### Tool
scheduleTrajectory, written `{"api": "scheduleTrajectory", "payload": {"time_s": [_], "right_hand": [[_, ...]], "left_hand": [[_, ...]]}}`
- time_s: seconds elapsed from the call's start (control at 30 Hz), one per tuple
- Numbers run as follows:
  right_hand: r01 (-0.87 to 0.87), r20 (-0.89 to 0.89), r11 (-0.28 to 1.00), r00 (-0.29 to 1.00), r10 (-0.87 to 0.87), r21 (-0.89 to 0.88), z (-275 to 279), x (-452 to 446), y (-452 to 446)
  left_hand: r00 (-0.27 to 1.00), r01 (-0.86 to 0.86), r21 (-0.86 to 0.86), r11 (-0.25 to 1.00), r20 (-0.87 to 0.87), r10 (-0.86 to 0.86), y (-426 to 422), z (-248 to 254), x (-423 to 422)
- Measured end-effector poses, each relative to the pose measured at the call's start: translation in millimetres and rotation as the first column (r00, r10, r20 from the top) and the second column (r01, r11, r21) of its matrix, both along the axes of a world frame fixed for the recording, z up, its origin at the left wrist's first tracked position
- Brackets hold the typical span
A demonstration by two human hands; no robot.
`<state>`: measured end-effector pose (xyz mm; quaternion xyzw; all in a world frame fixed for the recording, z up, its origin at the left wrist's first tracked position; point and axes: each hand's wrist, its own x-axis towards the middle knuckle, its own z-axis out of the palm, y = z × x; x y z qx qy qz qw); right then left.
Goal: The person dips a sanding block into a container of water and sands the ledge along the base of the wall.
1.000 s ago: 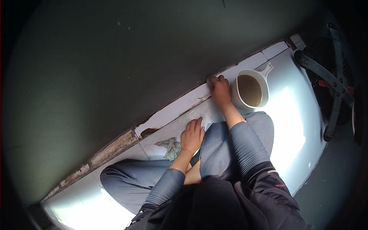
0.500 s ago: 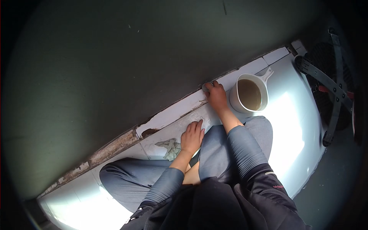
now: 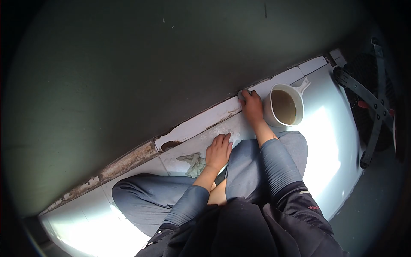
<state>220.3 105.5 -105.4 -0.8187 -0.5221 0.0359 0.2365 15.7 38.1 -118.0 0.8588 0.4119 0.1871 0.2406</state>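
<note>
My right hand (image 3: 252, 107) is pressed against the white skirting tiles (image 3: 214, 113) at the foot of the wall. Its fingers are closed round a small grey pad-like thing (image 3: 244, 94), mostly covered by them. Close beside that hand stands a white mug-shaped jug (image 3: 268, 112) with a handle, holding cloudy brown water (image 3: 283, 107). My left hand (image 3: 218, 152) rests low over the tiled floor by my crossed legs, palm down, fingers stretched out, with nothing seen in it. A crumpled pale green cloth (image 3: 192, 165) lies just left of it.
A dark grey-green wall (image 3: 128, 77) runs along the far side. Some skirting is broken, baring rough brown material (image 3: 128, 161). At right, a dark object with crossed metal straps (image 3: 376, 103) stands past the jug. Bright sunlight falls on the white floor (image 3: 321, 150).
My right hand has slid slightly right along the skirting, closer to the jug, still with the grey thing. The whole view has shifted a little. My left hand stays nearly in place.
</note>
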Motion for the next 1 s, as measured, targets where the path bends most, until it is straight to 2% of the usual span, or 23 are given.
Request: {"api": "scheduleTrajectory", "payload": {"time_s": [0.13, 0.2, 0.27, 0.33, 0.37, 0.53, 0.63, 0.73, 0.8, 0.87, 1.0], "right_hand": [[-0.052, -0.014, 0.997, 0.999, 0.052, 0.063, 2, -12, 2], [-0.228, 0.011, 0.967, 0.973, 0.229, 0.109, 2, -25, 1], [-0.221, 0.000, 0.966, 0.975, 0.223, 0.134, 1, -15, 0], [-0.040, 0.002, 0.996, 0.999, 0.040, 0.083, 2, 2, 3], [-0.004, -0.038, 0.998, 0.999, 0.007, 0.065, 4, 8, 4], [-0.120, 0.078, 0.987, 0.991, 0.111, 0.111, 0, -10, 3], [-0.057, -0.066, 0.995, 0.996, 0.062, 0.081, 2, -4, 2], [0.034, -0.075, 0.992, 0.997, -0.025, 0.119, 0, 1, 6], [0.005, -0.071, 0.994, 0.997, 0.003, 0.109, 3, -5, 4], [-0.134, -0.020, 0.985, 0.990, 0.136, 0.110, 1, -15, 2], [-0.068, -0.086, 0.993, 0.993, 0.076, 0.095, 2, -8, 3]], "left_hand": [[1.000, 0.003, -0.009, 1.000, -0.007, -0.003, 0, 2, 0], [1.000, 0.006, -0.014, 1.000, -0.012, -0.006, 0, 3, 2], [1.000, 0.002, -0.005, 1.000, 0.001, -0.002, 1, 2, 0], [1.000, 0.003, 0.000, 1.000, 0.007, -0.003, 1, 1, 0], [1.000, 0.004, 0.006, 1.000, 0.021, -0.004, 0, 1, -1], [1.000, 0.005, -0.006, 1.000, -0.016, -0.005, 0, 4, 2], [1.000, 0.013, 0.005, 1.000, 0.002, -0.013, 1, 2, 1], [1.000, 0.005, -0.005, 1.000, -0.005, -0.005, 1, 3, -1], [1.000, 0.007, -0.015, 1.000, -0.011, -0.007, 0, 6, 3], [1.000, 0.007, -0.017, 1.000, -0.017, -0.008, 0, 4, 2], [1.000, 0.013, 0.006, 1.000, -0.006, -0.013, 0, 1, -2]]}}
